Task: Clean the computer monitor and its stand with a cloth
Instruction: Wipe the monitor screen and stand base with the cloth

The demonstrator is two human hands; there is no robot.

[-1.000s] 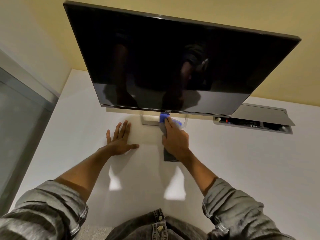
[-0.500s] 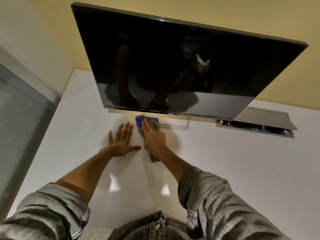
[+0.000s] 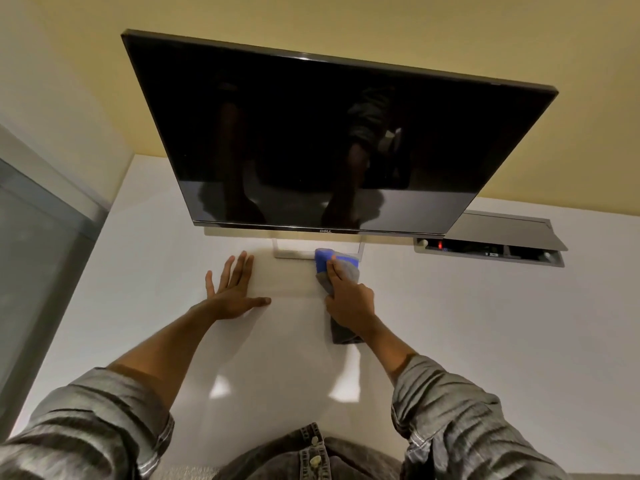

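A dark, switched-off monitor [image 3: 329, 140] stands over a white desk [image 3: 485, 341], its screen reflecting my arms. Below its bottom edge the flat silver stand base [image 3: 294, 252] shows, partly hidden by the screen. My right hand [image 3: 349, 296] presses a blue and grey cloth [image 3: 327, 259] onto the right part of the stand base; the cloth's grey tail trails under my wrist. My left hand [image 3: 235, 289] lies flat on the desk, fingers spread, just left of the stand and holding nothing.
A recessed cable box [image 3: 491, 251] with its grey lid raised sits in the desk at the right, a red light inside. A yellow wall rises behind the monitor. A grey glass partition [image 3: 41, 258] runs along the desk's left edge.
My right hand has slid the cloth along the stand base, left half a second ago and now back to the right. The left hand has stayed flat in place.
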